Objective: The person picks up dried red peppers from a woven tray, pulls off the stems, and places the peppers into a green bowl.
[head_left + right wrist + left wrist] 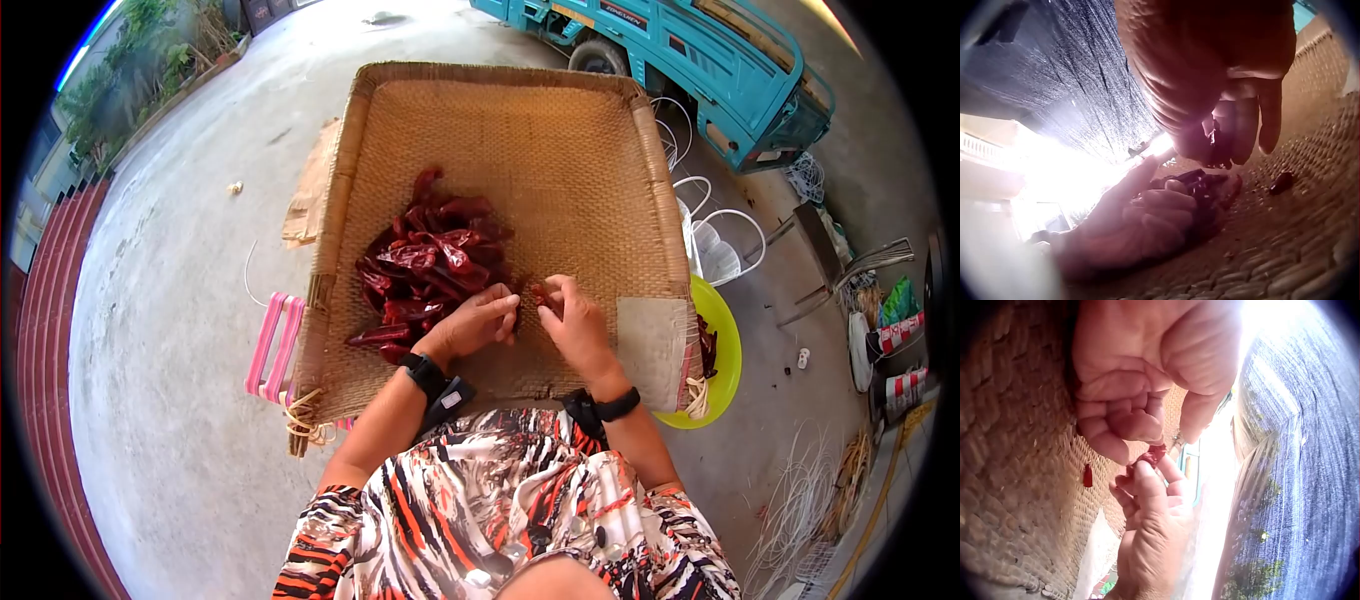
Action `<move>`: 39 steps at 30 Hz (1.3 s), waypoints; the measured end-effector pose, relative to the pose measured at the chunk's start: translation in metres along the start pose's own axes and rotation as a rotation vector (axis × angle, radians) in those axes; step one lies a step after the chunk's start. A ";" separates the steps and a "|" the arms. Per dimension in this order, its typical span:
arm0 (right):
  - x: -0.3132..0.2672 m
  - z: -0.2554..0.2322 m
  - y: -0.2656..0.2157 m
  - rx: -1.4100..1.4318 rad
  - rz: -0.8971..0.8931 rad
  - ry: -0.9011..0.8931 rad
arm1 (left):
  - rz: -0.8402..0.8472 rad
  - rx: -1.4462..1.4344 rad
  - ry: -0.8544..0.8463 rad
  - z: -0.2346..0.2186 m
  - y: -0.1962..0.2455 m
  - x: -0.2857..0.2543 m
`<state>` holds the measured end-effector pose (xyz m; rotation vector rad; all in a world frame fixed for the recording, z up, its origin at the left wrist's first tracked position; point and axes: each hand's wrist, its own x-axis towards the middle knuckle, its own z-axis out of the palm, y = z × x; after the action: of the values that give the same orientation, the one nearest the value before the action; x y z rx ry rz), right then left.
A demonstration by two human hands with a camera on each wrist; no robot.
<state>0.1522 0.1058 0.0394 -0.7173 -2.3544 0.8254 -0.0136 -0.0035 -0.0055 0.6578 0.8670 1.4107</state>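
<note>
Dark red dried peppers point(435, 255) lie heaped on the left half of a woven tray point(560, 150). To the right of the heap, my right hand point(580, 330) pinches a small red pepper piece point(540, 293) between thumb and fingers; the piece point(1152, 454) also shows in the left wrist view. My left hand point(478, 322) is beside it, over the heap's lower right edge, its fingers curled with nothing visible in them. In the right wrist view, the left hand point(1154, 225) is below the right hand point(1210, 81). A separate small pepper piece point(1281, 182) rests on the weave.
A yellow-green basin point(725, 350) with red peppers stands under the tray's right side. Pink-striped stool parts point(275, 345) show at the left. White-handled bags point(718, 250), a metal-framed chair point(825, 250) and a teal cargo vehicle point(690, 70) are to the right.
</note>
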 end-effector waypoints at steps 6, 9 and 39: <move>-0.004 -0.001 -0.015 0.249 0.081 -0.120 | 0.086 0.053 0.014 0.015 0.009 -0.003; -0.004 0.000 -0.016 0.258 0.055 -0.158 | 0.065 0.068 0.014 0.012 0.010 -0.004; -0.026 -0.087 0.042 -0.098 0.280 0.194 | 0.067 -0.263 -0.287 -0.006 0.015 -0.014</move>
<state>0.2379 0.1518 0.0606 -1.1344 -2.1610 0.7211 -0.0260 -0.0166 0.0053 0.6713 0.4289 1.4170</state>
